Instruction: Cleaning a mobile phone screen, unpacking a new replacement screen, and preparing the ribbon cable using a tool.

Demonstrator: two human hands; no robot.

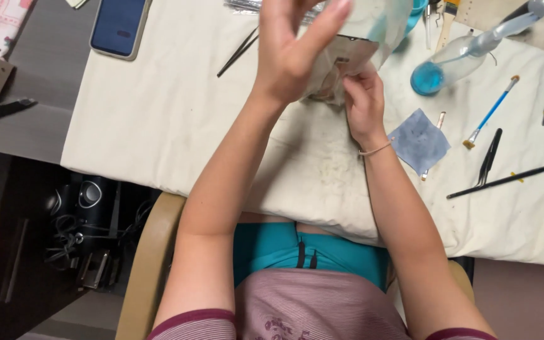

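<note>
Both hands, the left hand point(291, 47) and right hand point(363, 101), are gripping a clear bag point(360, 38) that could be slipping toward the bottle point(467, 53).

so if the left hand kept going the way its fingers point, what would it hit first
Probably the clear plastic pouch held just beyond the left hand, whose fingers point up and away toward it. They overlap in view, so depth is unclear.

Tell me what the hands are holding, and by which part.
Both hold a clear plastic pouch with a dark panel: the left hand grips its left side, the right hand pinches its lower edge. What is inside cannot be told.
</note>
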